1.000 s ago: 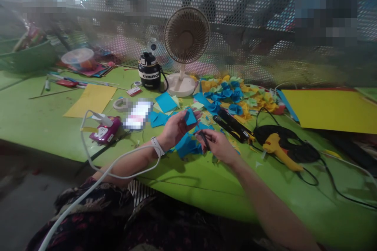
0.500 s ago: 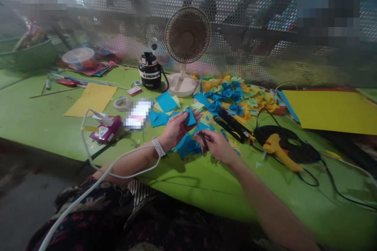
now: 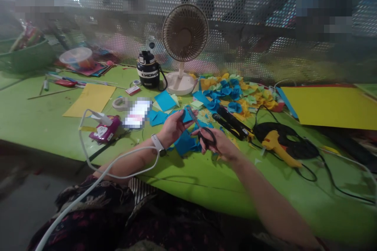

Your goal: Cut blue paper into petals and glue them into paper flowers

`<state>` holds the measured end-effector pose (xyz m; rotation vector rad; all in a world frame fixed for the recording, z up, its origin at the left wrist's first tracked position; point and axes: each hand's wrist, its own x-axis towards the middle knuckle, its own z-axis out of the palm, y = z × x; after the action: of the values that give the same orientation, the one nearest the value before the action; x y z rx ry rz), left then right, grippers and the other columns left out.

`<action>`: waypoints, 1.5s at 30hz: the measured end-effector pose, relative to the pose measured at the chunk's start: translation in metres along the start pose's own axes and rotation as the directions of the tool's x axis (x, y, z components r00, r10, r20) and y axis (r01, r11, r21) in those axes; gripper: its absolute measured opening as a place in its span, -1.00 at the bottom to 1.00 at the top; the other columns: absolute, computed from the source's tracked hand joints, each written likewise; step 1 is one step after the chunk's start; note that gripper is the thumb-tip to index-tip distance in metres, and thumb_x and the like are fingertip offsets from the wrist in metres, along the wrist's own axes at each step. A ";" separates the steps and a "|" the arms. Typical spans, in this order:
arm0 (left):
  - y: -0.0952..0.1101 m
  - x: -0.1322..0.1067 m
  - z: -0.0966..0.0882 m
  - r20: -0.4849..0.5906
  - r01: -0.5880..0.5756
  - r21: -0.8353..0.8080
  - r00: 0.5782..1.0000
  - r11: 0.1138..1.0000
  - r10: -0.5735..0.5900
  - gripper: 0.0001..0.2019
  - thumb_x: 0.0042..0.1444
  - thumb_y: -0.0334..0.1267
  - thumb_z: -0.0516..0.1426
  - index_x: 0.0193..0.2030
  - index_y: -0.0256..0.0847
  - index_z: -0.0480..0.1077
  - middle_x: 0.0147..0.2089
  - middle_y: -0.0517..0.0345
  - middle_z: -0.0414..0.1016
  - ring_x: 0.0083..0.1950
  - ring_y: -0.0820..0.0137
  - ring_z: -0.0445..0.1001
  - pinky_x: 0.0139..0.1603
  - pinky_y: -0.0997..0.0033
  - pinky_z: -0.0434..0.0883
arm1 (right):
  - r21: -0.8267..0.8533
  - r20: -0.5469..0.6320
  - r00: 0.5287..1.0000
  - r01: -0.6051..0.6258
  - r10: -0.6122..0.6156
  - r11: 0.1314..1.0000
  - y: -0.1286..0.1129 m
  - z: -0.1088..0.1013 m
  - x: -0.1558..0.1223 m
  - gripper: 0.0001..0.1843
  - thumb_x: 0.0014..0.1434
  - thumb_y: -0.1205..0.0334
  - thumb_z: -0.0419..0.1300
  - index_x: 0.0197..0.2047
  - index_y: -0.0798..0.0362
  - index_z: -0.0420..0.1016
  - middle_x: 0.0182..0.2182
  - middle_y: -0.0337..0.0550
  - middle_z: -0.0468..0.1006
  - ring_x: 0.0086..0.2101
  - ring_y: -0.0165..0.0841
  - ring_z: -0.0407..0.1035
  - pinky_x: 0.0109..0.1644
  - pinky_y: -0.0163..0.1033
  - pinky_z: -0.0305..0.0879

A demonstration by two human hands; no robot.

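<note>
Between the thumb and fingers of my left hand is a small piece of blue paper. My right hand grips black-handled scissors, whose blades point up and left across the blue paper. Whether the blades are cutting into it I cannot tell. Below both hands, loose blue paper lies on the green table. A blue square sheet lies just beyond my left hand. Past my right hand lies a black stapler.
A heap of blue, yellow and green paper flowers lies behind the stapler. The yellow glue gun and its cord are at right. A fan, a black bottle, a phone and a purple power adapter stand or lie left of centre.
My right hand has turned the scissors so their blades now reach up over the blue paper, and the handle loops show more. My left hand keeps hold of the paper, which is tilted differently.
</note>
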<state>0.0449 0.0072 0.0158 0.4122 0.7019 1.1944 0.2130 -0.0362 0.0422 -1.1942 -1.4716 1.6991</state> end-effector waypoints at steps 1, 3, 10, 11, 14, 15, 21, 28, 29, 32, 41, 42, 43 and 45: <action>0.000 0.001 0.000 -0.010 0.009 0.000 1.000 1.000 -0.009 -0.78 0.27 -0.33 0.07 -0.14 -0.35 0.52 -0.06 -0.15 0.65 0.15 0.18 0.56 0.26 0.12 0.44 | 0.021 0.005 1.000 -0.004 0.004 1.000 0.000 -0.001 -0.001 -0.43 0.02 -0.32 0.26 -0.30 0.09 0.53 -0.69 -0.30 0.43 -0.74 -0.54 0.12 -0.68 -0.34 -0.16; 0.002 0.003 -0.001 -0.017 0.011 -0.005 1.000 1.000 -0.011 -0.79 0.28 -0.33 0.07 -0.14 -0.34 0.52 -0.07 -0.12 0.65 0.13 0.21 0.57 0.25 0.14 0.46 | 0.050 0.017 1.000 -0.010 0.009 0.999 0.000 -0.005 -0.002 -0.40 0.00 -0.32 0.28 -0.25 0.11 0.56 -0.69 -0.28 0.43 -0.71 -0.49 0.23 -0.68 -0.35 -0.19; 0.006 0.001 0.003 -0.006 0.006 -0.012 1.000 1.000 -0.006 -0.76 0.34 -0.38 0.00 -0.15 -0.39 0.49 -0.09 -0.17 0.65 0.13 0.20 0.58 0.30 0.10 0.41 | -0.141 -0.171 0.984 0.032 -0.056 0.989 0.002 -0.024 0.002 -0.29 -0.05 -0.34 0.31 -0.08 0.12 0.52 -0.62 -0.26 0.47 -0.66 -0.43 0.24 -0.63 -0.31 -0.04; 0.006 0.000 0.003 0.000 -0.001 -0.008 1.000 1.000 0.001 -0.77 0.34 -0.40 0.00 -0.14 -0.40 0.49 -0.07 -0.19 0.64 0.13 0.20 0.57 0.30 0.10 0.41 | -0.259 -0.252 0.963 0.031 -0.099 0.965 0.003 -0.027 0.004 -0.29 -0.05 -0.32 0.32 -0.05 0.11 0.51 -0.60 -0.26 0.49 -0.63 -0.42 0.25 -0.59 -0.30 0.03; 0.008 -0.002 0.004 -0.018 -0.026 0.025 0.999 0.999 0.027 -0.82 0.29 -0.49 0.03 -0.15 -0.41 0.48 -0.05 -0.18 0.63 0.11 0.21 0.59 0.27 0.12 0.44 | -0.632 -0.434 0.867 -0.101 -0.243 0.768 0.006 -0.038 0.010 -0.40 -0.02 -0.20 0.35 -0.03 0.04 0.49 -0.51 -0.22 0.56 -0.49 -0.31 0.40 -0.40 -0.24 0.21; 0.009 -0.002 0.003 -0.019 -0.034 0.040 0.999 0.999 0.034 -0.83 0.27 -0.51 0.05 -0.16 -0.40 0.47 -0.04 -0.17 0.63 0.09 0.22 0.60 0.25 0.15 0.45 | -0.714 -0.460 0.850 -0.181 -0.258 0.677 0.007 -0.041 0.012 -0.46 0.01 -0.15 0.35 -0.05 0.02 0.49 -0.46 -0.19 0.59 -0.42 -0.26 0.45 -0.35 -0.22 0.24; 0.009 -0.002 0.000 0.003 -0.014 0.103 1.000 0.995 0.014 -0.87 0.22 -0.55 0.11 -0.17 -0.37 0.46 -0.17 -0.06 0.65 -0.15 0.37 0.65 0.04 0.32 0.56 | -0.861 -0.495 0.839 -0.440 -0.224 0.254 0.012 -0.048 0.017 -0.66 0.11 0.02 0.32 -0.10 0.01 0.49 -0.14 0.02 0.62 -0.15 -0.10 0.52 -0.27 -0.20 0.26; 0.009 0.003 -0.007 0.104 -0.091 0.330 0.993 0.940 0.060 -0.75 0.10 -0.48 0.26 -0.07 -0.29 0.47 -0.24 0.04 0.64 -0.21 0.35 0.65 -0.07 0.33 0.57 | -0.845 -0.425 0.896 -0.341 -0.130 0.411 0.009 -0.056 0.012 -0.77 0.04 0.11 0.37 -0.25 -0.01 0.50 -0.37 -0.14 0.63 -0.34 -0.21 0.47 -0.35 -0.22 0.16; 0.008 0.004 -0.008 0.131 -0.128 0.372 0.988 0.919 0.085 -0.72 0.09 -0.47 0.27 -0.04 -0.28 0.47 -0.24 0.04 0.64 -0.21 0.34 0.66 -0.05 0.30 0.57 | -0.835 -0.414 0.892 -0.293 -0.181 0.465 0.007 -0.054 0.010 -0.82 0.05 0.12 0.35 -0.29 -0.01 0.50 -0.40 -0.15 0.61 -0.38 -0.24 0.44 -0.36 -0.22 0.16; 0.003 0.003 -0.011 0.213 -0.220 0.493 0.969 0.842 0.129 -0.60 0.04 -0.48 0.29 0.05 -0.24 0.45 -0.27 0.06 0.65 -0.26 0.35 0.65 -0.04 0.25 0.57 | -0.760 -0.380 0.839 -0.043 -0.390 0.649 0.003 -0.036 0.002 -0.84 0.15 0.12 0.24 -0.22 -0.02 0.53 -0.43 -0.18 0.56 -0.46 -0.33 0.37 -0.33 -0.21 0.24; 0.000 -0.011 -0.012 0.298 -0.350 0.659 0.934 0.666 0.196 -0.43 -0.18 -0.52 0.37 0.05 -0.14 0.55 -0.21 0.08 0.66 -0.02 0.18 0.59 0.17 0.28 0.41 | -0.605 -0.260 0.839 0.245 -0.479 0.758 0.016 -0.001 0.006 -0.65 0.14 -0.13 0.28 -0.21 -0.02 0.45 -0.34 -0.16 0.55 -0.50 -0.39 0.31 -0.31 -0.20 0.28; 0.001 -0.012 -0.011 0.295 -0.353 0.675 0.934 0.648 0.201 -0.43 -0.19 -0.53 0.37 0.04 -0.14 0.56 -0.23 0.08 0.66 -0.02 0.18 0.58 0.17 0.29 0.40 | -0.609 -0.250 0.844 0.245 -0.475 0.755 0.017 -0.001 0.008 -0.67 0.14 -0.12 0.28 -0.25 -0.02 0.44 -0.34 -0.16 0.56 -0.49 -0.38 0.31 -0.30 -0.20 0.28; 0.002 -0.013 -0.010 0.298 -0.360 0.694 0.932 0.624 0.205 -0.43 -0.20 -0.53 0.37 0.03 -0.14 0.57 -0.24 0.10 0.65 -0.02 0.18 0.58 0.17 0.29 0.39 | -0.611 -0.241 0.847 0.247 -0.474 0.752 0.017 -0.002 0.008 -0.69 0.16 -0.10 0.27 -0.28 -0.02 0.43 -0.35 -0.16 0.56 -0.49 -0.38 0.31 -0.30 -0.20 0.28; 0.004 -0.014 -0.009 0.325 -0.384 0.731 0.923 0.565 0.207 -0.44 -0.20 -0.52 0.37 0.02 -0.12 0.58 -0.26 0.13 0.65 -0.03 0.18 0.57 0.16 0.30 0.39 | -0.608 -0.223 0.854 0.255 -0.470 0.752 0.018 -0.003 0.009 -0.73 0.18 -0.05 0.24 -0.30 -0.02 0.42 -0.36 -0.17 0.56 -0.47 -0.37 0.32 -0.29 -0.20 0.28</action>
<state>0.0334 -0.0057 0.0160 1.4441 0.9891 1.0733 0.2136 -0.0310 0.0228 -1.2994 -1.8700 0.7282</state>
